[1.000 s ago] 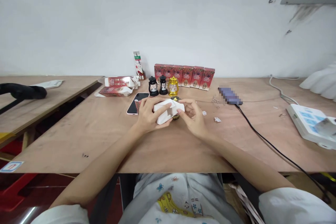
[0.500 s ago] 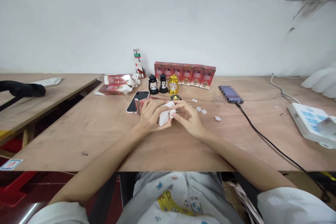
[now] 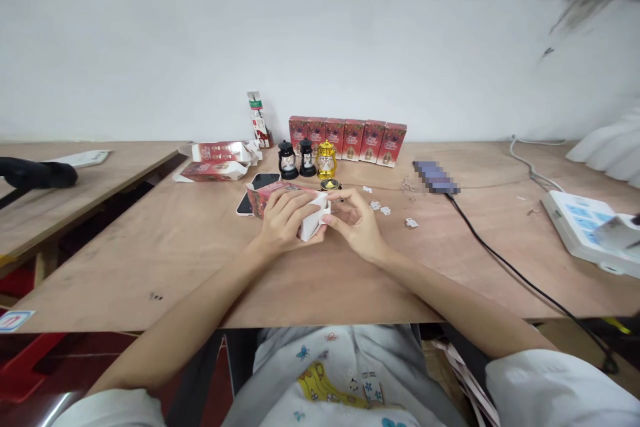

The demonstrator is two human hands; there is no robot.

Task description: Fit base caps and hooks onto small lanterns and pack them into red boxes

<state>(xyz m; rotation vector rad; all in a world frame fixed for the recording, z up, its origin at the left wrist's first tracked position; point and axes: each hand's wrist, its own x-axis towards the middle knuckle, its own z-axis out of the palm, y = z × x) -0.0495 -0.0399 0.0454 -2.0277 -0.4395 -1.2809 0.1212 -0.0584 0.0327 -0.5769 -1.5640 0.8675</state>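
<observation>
My left hand [image 3: 284, 220] is wrapped round a small red printed carton [image 3: 261, 196] with a white inner end [image 3: 313, 221], held just above the plywood table [image 3: 200, 260]. My right hand [image 3: 356, 219] meets it from the right, fingers curled and pinched at the carton's open white end. What the right fingers pinch is hidden. A small gold object [image 3: 331, 185] lies on the table just behind the hands. A phone [image 3: 254, 190] lies behind the carton.
Two black mini lanterns [image 3: 287, 161] and a gold one [image 3: 326, 160] stand before a row of red boxes [image 3: 347, 139] at the wall. Flattened cartons [image 3: 215, 162] lie at back left. A power bank [image 3: 434, 177] with black cable and a white power strip [image 3: 580, 227] are at right.
The carton has turned in my left hand, its red side now showing at left and the white flaps folded in. My right hand moved closer to the carton's end.
</observation>
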